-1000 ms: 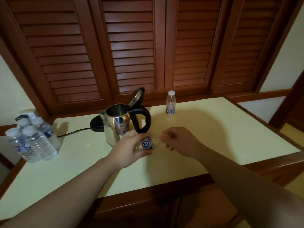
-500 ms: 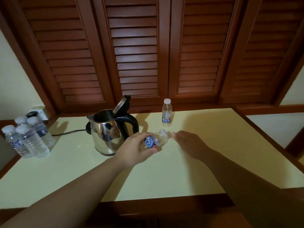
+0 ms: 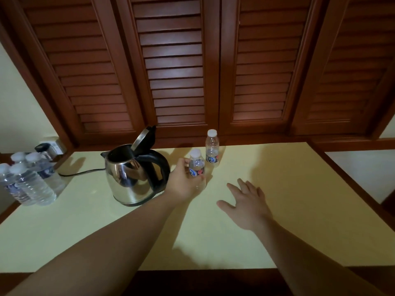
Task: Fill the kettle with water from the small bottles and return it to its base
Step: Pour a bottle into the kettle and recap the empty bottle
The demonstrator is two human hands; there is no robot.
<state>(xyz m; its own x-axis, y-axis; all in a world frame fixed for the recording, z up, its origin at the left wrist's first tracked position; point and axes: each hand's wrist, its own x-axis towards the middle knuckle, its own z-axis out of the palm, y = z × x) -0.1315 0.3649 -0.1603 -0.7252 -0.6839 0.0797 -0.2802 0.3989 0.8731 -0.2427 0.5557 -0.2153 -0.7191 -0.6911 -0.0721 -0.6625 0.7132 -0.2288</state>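
Left hand (image 3: 184,183) wrapped around a small capped water bottle (image 3: 196,168), held upright just right of the kettle's handle, low over the tabletop; cannot tell whether its bottom touches the surface. White cap on, blue-and-red label facing out between fingers and thumb. Right hand (image 3: 245,202) gripping nothing, palm down, fingers straight and spread, low over the pale yellow table (image 3: 288,210), well right of the held bottle; contact with the surface unclear. Second small bottle (image 3: 212,148) standing upright and capped just behind and to the right of the held one, near the table's back edge, same label. Stainless steel electric kettle (image 3: 130,178) standing on the table left of the left hand, lid (image 3: 143,137) flipped up and open, black handle (image 3: 159,167) turned toward the hand, spout pointing away to the left. Black power cord (image 3: 81,173) running along the table from behind the kettle toward the left wall; the kettle's base not distinguishable behind the body. Cluster of larger clear water bottles (image 3: 30,180) with white caps grouped at the far left edge of the table, well apart from the kettle. White wall socket (image 3: 56,144) with a dark plug behind that cluster. Dark brown louvred wooden shutters (image 3: 177,67) across the whole back wall.
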